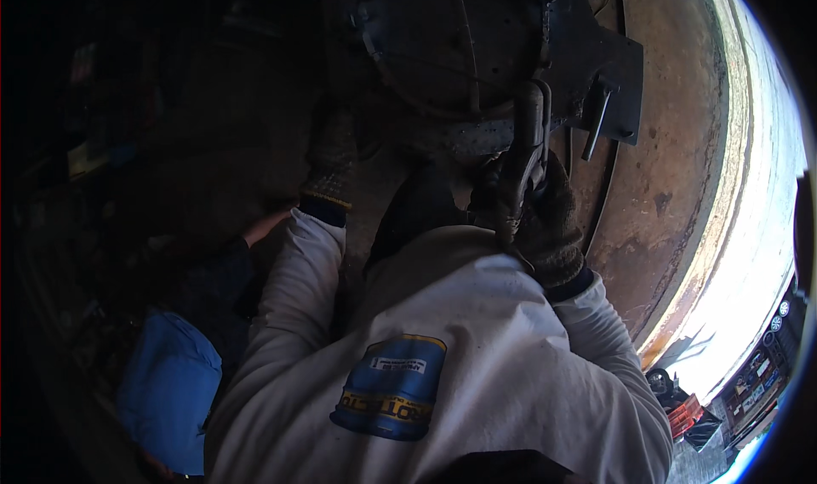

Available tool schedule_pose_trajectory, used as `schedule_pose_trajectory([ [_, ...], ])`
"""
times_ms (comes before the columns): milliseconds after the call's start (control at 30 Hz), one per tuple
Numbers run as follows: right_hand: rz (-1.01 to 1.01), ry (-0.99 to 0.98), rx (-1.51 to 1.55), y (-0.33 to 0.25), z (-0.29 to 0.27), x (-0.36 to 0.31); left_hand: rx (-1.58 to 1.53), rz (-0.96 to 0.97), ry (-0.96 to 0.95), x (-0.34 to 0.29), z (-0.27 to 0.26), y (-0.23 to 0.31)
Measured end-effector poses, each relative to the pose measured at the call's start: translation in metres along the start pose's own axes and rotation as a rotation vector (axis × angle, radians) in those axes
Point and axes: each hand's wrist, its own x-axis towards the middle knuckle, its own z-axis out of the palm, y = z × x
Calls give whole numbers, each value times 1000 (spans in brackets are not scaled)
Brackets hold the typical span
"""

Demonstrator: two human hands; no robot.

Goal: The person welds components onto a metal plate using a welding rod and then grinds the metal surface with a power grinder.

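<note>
My right hand [553, 237], in a dark knit work glove, is closed round the lower part of a large metal locking clamp [523, 131]. The clamp stands up from the hand, its curved upper end at the near right rim of a round, dark steel workpiece [425, 41]. My left hand [332, 143], gloved too and with a yellow-edged cuff, reaches to the near left side of that workpiece. Deep shadow hides its fingers, so I cannot tell whether it grips anything.
A steel plate [617, 84] juts right from the workpiece, with a metal rod [598, 122] hanging by it. Close on my left is another person in a blue shirt [170, 390], one forearm [265, 227] bent toward me. Bright daylight falls on the ground [749, 229] at the right.
</note>
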Motion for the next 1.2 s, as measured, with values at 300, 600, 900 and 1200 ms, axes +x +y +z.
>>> schedule_pose_trajectory([
  [300,-375,12,-267,59,-9,-4,850,368,7,-26,10,13],
  [600,-372,232,-197,79,-13,-2,170,313,-77,-25,-12,-3],
  [900,-273,191,-9,87,-26,-2,166,330,32,-11,-44,38],
  [1200,-335,194,-163,93,-20,0,143,374,96,-10,-45,39],
])
